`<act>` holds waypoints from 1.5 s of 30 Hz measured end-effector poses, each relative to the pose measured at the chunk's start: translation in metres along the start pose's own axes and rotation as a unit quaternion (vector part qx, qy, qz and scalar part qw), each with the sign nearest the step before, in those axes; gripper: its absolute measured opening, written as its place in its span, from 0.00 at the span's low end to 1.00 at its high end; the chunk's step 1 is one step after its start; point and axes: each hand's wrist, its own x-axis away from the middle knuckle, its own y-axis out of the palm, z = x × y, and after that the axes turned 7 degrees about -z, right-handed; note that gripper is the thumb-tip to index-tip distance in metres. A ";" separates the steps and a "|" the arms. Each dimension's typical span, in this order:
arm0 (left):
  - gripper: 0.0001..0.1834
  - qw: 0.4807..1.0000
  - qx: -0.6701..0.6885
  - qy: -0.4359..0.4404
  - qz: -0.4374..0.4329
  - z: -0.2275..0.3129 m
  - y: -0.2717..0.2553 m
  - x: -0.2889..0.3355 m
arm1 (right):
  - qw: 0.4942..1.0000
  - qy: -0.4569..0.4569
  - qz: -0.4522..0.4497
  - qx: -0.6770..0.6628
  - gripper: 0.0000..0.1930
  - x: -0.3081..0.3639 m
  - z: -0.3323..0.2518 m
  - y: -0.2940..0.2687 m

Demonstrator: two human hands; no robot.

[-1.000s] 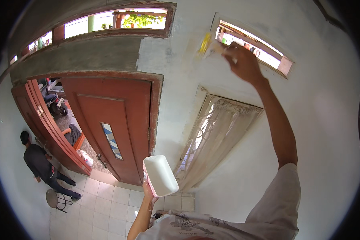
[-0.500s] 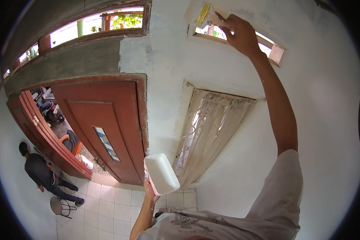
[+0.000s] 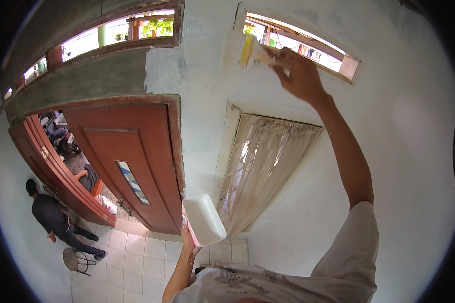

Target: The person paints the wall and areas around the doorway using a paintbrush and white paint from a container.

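Overhead, right hand [image 3: 301,76] grips a paintbrush [image 3: 253,50]; left hand [image 3: 189,237] holds a white tub [image 3: 203,219].

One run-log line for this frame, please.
right hand: brush on wall | left hand: holds white tub

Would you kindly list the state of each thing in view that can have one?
Paintbrush: held in right hand, bristles against the wall by the transom window.
White tub: held up in left hand.
Red door: open.
Curtain: drawn across its window.
Stool: unoccupied.
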 end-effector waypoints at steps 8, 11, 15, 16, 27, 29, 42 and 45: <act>0.31 1.000 -0.012 -0.016 0.008 -0.005 0.011 -0.004 | 0.993 0.051 0.101 0.043 0.11 -0.062 0.030 -0.033; 0.32 1.000 -0.014 -0.012 0.017 -0.009 -0.002 -0.005 | 0.994 0.013 0.101 0.033 0.11 -0.052 0.030 -0.011; 0.32 1.000 -0.015 -0.009 0.016 -0.007 0.000 -0.004 | 0.996 0.033 0.065 0.048 0.11 -0.022 0.010 0.010; 0.32 1.000 -0.015 -0.013 0.016 -0.006 0.003 -0.002 | 0.997 0.056 0.029 0.032 0.11 -0.014 0.005 0.012; 0.31 1.000 -0.009 -0.024 0.002 0.000 0.003 0.001 | 0.999 0.037 -0.004 0.005 0.08 0.018 -0.030 0.006; 0.31 1.000 -0.006 -0.028 0.003 0.000 0.004 0.002 | 0.998 0.037 0.048 -0.002 0.08 0.008 -0.015 -0.001; 0.32 0.999 -0.019 -0.043 -0.008 0.008 0.006 0.007 | 0.775 0.303 0.064 -0.551 0.13 -0.106 -0.038 -0.014; 0.30 0.999 -0.018 -0.040 0.000 0.019 0.013 0.020 | 0.706 0.241 0.049 -0.664 0.13 -0.103 -0.078 -0.003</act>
